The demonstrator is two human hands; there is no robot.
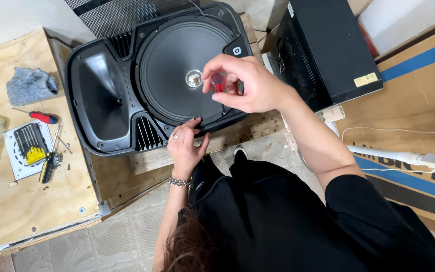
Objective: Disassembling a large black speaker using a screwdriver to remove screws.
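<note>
Two hands [187,146], one red-handled tool [217,82], one speaker [127,95].

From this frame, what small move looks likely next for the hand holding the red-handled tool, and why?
Probably lower the right hand so the red-handled tool comes down toward the speaker's rim. It is pinched in the fingertips above the black speaker, apart from its surface, while the left hand rests on the cabinet's near edge as if steadying it. The tool's tip is hidden, so its target is unclear.

A black speaker [142,75] lies face up on wood; a small red tool [217,82] stands upright over its cone.
</note>
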